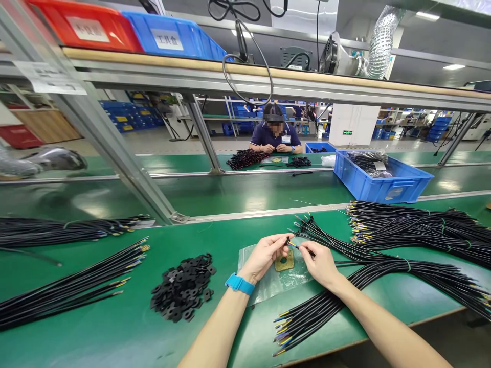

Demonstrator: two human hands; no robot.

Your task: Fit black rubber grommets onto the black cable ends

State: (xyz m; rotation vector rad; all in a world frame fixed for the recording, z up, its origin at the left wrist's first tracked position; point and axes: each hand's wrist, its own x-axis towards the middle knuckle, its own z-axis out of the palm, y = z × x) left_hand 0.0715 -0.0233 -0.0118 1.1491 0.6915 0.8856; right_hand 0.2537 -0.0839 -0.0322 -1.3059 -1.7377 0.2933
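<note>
My left hand (270,254) pinches a small black flat piece (287,240) between thumb and fingers. A black cable (312,252) is gripped near its end by my right hand (319,264), and its yellow and blue wires reach the black piece. Whether the wires pass through it I cannot tell. Under both hands lies a clear plastic bag (264,281) with a yellowish square pad (284,260) that has a dark round centre. Left of the bag is a heap of black flat pieces with holes (182,286). Cables with black pieces at their ends (305,223) lie just beyond my hands.
A cable bundle (303,322) lies at the front, another (418,227) at right, and more cables (76,278) at left. A blue bin (387,189) stands behind. A slanted metal post (126,148) and an overhead shelf (268,76) frame the bench. A co-worker (274,133) sits opposite.
</note>
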